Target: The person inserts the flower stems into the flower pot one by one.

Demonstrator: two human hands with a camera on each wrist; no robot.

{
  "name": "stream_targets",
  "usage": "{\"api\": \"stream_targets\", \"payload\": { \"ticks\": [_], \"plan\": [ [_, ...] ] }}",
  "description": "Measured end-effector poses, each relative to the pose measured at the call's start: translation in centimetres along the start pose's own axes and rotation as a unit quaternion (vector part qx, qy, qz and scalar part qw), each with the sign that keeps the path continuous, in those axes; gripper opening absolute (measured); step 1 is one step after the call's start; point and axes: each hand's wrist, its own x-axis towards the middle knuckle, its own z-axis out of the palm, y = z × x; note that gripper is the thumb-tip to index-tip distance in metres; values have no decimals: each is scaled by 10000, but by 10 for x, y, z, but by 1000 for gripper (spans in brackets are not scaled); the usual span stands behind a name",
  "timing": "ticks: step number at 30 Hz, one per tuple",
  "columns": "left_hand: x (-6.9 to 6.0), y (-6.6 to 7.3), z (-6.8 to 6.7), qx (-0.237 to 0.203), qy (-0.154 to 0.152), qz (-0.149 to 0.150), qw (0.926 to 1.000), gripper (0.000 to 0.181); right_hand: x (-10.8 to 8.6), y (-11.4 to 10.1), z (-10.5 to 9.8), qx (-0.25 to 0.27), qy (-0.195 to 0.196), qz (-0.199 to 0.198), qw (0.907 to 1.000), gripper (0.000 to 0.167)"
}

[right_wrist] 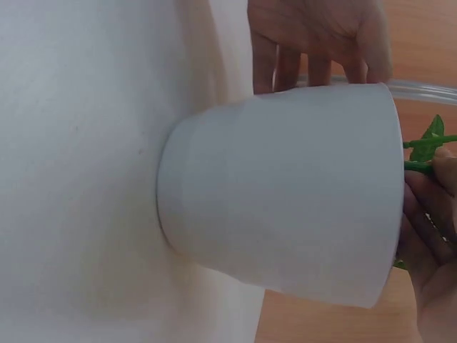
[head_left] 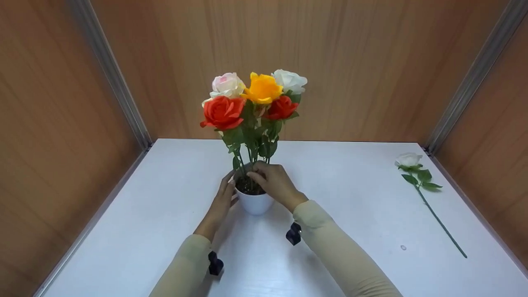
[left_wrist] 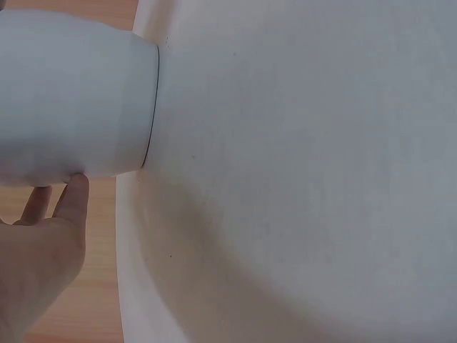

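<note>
A white flowerpot (head_left: 255,203) stands on the table with several artificial roses upright in it. Their blooms are a red rose (head_left: 223,112) at front left, a smaller red one (head_left: 282,108), a yellow rose (head_left: 263,88), a pale pink rose (head_left: 228,85) and a white rose (head_left: 289,81). My left hand (head_left: 220,206) rests its fairly straight fingertips against the pot's left side. Just above the rim, my right hand (head_left: 275,182) pinches a green rose stem (right_wrist: 419,166); which bloom it belongs to is hidden among the leaves.
A single white rose (head_left: 408,160) with a long stem lies on the right of the white table (head_left: 350,181). A small clear disc-like bit (head_left: 403,247) lies left of that stem. Wooden panels (head_left: 354,70) enclose the back and both sides.
</note>
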Motion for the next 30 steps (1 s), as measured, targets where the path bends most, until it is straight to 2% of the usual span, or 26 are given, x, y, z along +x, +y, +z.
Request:
{"api": "stream_targets", "payload": {
  "ticks": [8, 11, 15, 18, 23, 30],
  "plan": [
    [1, 1, 1, 68, -8, -52, 10000, 56, 0, 0, 4, -135, 197, -134, 9996, 20],
    [-1, 5, 1, 51, -38, -76, 10000, 58, 1, -1, 4, -218, 141, -172, 9995, 17],
    [2, 5, 0, -13, -71, -81, 9999, 58, 1, -3, 3, -166, 65, -193, 9997, 13],
    [6, 0, 1, -39, -36, -52, 10000, 57, 1, -3, 3, -73, 13, -149, 9999, 14],
    [7, -1, 2, -33, 1, 6, 10000, 55, 2, -3, 2, 31, -131, 27, 9999, 16],
    [5, 1, 2, -97, -74, 82, 9999, 56, 1, -3, 3, -274, -80, 16, 9996, 12]
  ]
}}
